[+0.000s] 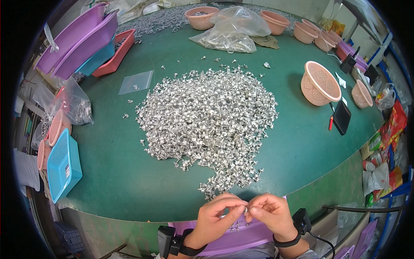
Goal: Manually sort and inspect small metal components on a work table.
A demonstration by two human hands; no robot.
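At the table's near edge, my left hand (219,217) and my right hand (271,214) meet, thumbs and forefingers pinched together. Between their fingertips is a small silvery metal part (246,210), mostly hidden by the fingers. Right below them lies a purple plastic basket (215,247) with a few small metal parts (235,226) in it. Just beyond my hands, a large heap of small silvery metal parts (207,116) spreads over the green table (108,172); its narrow tail reaches almost to my fingers.
A blue basket (64,166) stands at the left edge, with purple trays (86,41) stacked farther back. A peach basket (320,84) and a black flat device (342,118) are on the right. Clear plastic bags (233,28) and more peach bowls (275,22) line the far side.
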